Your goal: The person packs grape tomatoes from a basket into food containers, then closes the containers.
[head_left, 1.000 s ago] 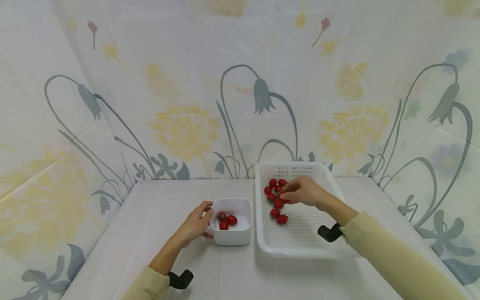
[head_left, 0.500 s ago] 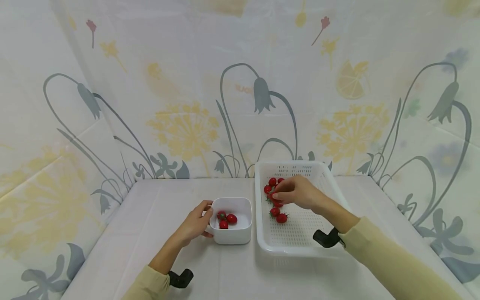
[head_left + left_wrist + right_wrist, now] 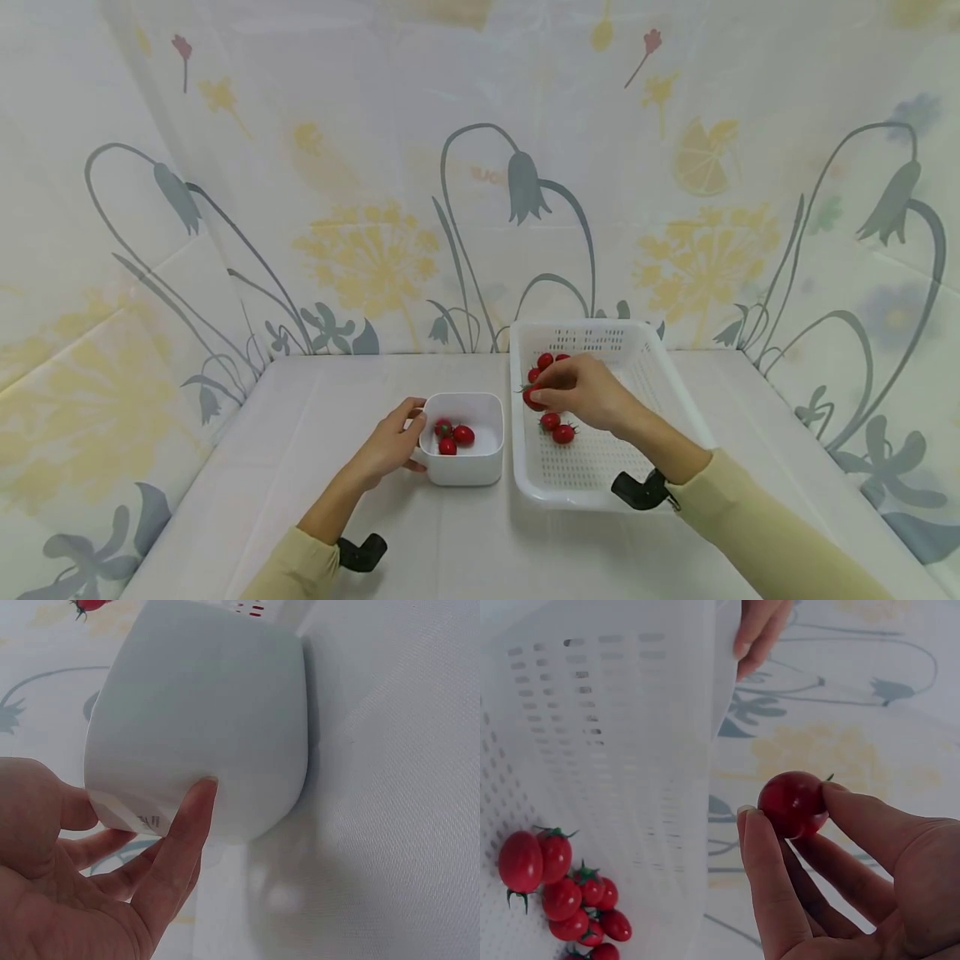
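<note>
Head view. Box (image 3: 465, 473) on worktop (image 3: 450, 550), lower centre of frame; three tomatoes (image 3: 463, 436) inside. Basket (image 3: 600, 467) just right of box, narrow gap between. Left grip (image 3: 390, 444) at box's left side. Right grip (image 3: 585, 392) over basket's left part, lifted tomato (image 3: 533, 398) at its left end. Basket tomatoes (image 3: 563, 434): two below right grip in frame, others above; count behind it unclear. Backdrop (image 3: 480, 275) behind worktop, filling upper frame.

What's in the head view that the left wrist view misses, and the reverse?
Only the head view: the right hand pinching a tomato, and three tomatoes inside the white container.
Only the left wrist view: small dark marks close to the left hand.
Both: the left hand holding the white container, at least part of the basket, and the patterned cloth.
</note>
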### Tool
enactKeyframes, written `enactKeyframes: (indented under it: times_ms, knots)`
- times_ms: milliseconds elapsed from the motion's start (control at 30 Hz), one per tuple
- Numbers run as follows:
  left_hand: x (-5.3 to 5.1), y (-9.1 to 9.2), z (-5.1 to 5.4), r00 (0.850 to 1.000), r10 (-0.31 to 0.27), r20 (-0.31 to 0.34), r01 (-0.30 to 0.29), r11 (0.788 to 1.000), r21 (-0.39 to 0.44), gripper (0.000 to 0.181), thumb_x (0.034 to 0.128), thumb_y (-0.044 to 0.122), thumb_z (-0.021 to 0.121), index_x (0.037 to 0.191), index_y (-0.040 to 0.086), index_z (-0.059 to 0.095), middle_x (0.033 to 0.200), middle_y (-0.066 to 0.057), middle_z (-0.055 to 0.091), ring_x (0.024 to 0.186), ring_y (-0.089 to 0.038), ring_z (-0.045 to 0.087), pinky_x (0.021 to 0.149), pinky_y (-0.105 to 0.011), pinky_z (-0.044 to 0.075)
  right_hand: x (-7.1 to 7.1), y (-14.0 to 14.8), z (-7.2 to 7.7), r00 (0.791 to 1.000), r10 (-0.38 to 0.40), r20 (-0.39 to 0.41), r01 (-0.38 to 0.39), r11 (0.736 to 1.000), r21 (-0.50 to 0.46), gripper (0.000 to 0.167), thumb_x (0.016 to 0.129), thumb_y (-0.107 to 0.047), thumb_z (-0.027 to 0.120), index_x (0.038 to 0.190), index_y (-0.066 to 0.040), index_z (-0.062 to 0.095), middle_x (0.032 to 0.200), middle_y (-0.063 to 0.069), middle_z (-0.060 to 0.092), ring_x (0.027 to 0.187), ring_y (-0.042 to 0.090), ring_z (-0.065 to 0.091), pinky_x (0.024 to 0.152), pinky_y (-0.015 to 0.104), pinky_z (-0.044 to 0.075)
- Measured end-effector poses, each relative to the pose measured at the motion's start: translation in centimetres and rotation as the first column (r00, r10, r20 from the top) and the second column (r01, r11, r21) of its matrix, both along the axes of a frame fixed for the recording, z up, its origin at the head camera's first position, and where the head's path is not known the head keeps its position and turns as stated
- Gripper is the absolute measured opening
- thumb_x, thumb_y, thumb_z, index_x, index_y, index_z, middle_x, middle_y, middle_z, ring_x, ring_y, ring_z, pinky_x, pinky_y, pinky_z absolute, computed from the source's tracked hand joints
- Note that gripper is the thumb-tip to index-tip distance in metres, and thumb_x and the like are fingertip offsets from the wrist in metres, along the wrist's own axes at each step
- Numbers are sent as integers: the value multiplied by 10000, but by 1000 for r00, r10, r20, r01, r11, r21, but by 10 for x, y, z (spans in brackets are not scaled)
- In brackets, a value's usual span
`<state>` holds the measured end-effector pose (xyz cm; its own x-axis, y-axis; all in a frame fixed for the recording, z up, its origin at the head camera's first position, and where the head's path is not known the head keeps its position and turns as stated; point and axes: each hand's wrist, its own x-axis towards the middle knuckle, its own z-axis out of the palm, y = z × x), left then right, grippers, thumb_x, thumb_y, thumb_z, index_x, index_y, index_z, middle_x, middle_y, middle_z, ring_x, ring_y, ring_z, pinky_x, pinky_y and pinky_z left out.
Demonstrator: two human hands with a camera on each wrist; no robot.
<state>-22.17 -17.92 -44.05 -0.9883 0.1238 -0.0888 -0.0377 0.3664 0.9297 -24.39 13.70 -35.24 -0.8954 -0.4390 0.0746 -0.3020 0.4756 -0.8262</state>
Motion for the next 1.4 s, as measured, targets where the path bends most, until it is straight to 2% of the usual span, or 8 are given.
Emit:
enactKeyframes:
  times_ms: [200, 367, 567, 733, 967, 1200, 1400]
  knots:
    - [0, -1, 1, 1000, -9, -4, 9, 1000, 1, 350, 1094, 149, 438, 1422, 40, 492, 1458, -257, 466, 1111, -423, 602, 618, -413, 645, 4, -11, -5, 999, -20, -50, 21, 1000, 20, 146, 933, -149, 748, 1052, -68, 775, 941, 20, 757, 864, 172, 698, 797, 326, 610]
    - [1, -1, 1, 1000, -11, -2, 11, 1000, -2, 347, 1093, 148, 440, 1417, 38, 495, 1447, -255, 473, 1094, -416, 607, 616, -410, 645, 9, -23, -9, 997, -2, -83, 3, 1000, 16, 126, 936, -170, 747, 1032, -96, 780, 932, -3, 755, 839, 147, 703, 770, 307, 611]
    - [0, 0, 0, 1000, -3, -3, 3, 1000, -3, 346, 1091, 146, 450, 1418, 47, 503, 1447, -243, 480, 1101, -420, 607, 612, -413, 644, 15, -40, -11, 993, 26, -116, -27, 1000, -9, 118, 946, -164, 734, 1031, -100, 785, 946, -16, 757, 850, 137, 700, 818, 327, 602]
    - [1, 0, 1, 1000, 0, -3, 0, 1000, 2, 335, 1089, 145, 453, 1406, 54, 512, 1446, -240, 483, 1103, -421, 607, 607, -415, 644, 18, -56, -16, 990, -18, -139, 17, 1000, -8, 89, 936, -150, 744, 1001, -112, 790, 927, -30, 749, 849, 126, 686, 789, 319, 594]
    - [2, 0, 3, 1000, -5, -1, 5, 1000, 8, 345, 1090, 148, 451, 1415, 46, 501, 1442, -244, 483, 1107, -418, 610, 606, -412, 644, 21, -80, -24, 985, -98, -139, 94, 995, -40, 82, 927, -115, 751, 993, -71, 772, 908, 7, 743, 812, 142, 659, 729, 291, 602]
    - [4, -1, 5, 1000, -14, -17, 14, 1000, 11, 354, 1089, 155, 463, 1421, 37, 494, 1425, -239, 500, 1088, -402, 625, 607, -434, 643, 20, -98, -34, 983, -115, -145, 110, 993, -39, 103, 943, -98, 728, 1014, -30, 757, 913, 55, 745, 803, 169, 654, 722, 321, 617]
    - [5, -1, 5, 1000, -13, -23, 13, 1000, 12, 350, 1089, 154, 469, 1417, 37, 497, 1406, -227, 519, 1025, -378, 655, 601, -436, 641, 20, -113, -43, 976, -147, -160, 147, 989, -15, 104, 946, -105, 723, 1009, -29, 754, 921, 64, 737, 801, 169, 636, 687, 282, 605]
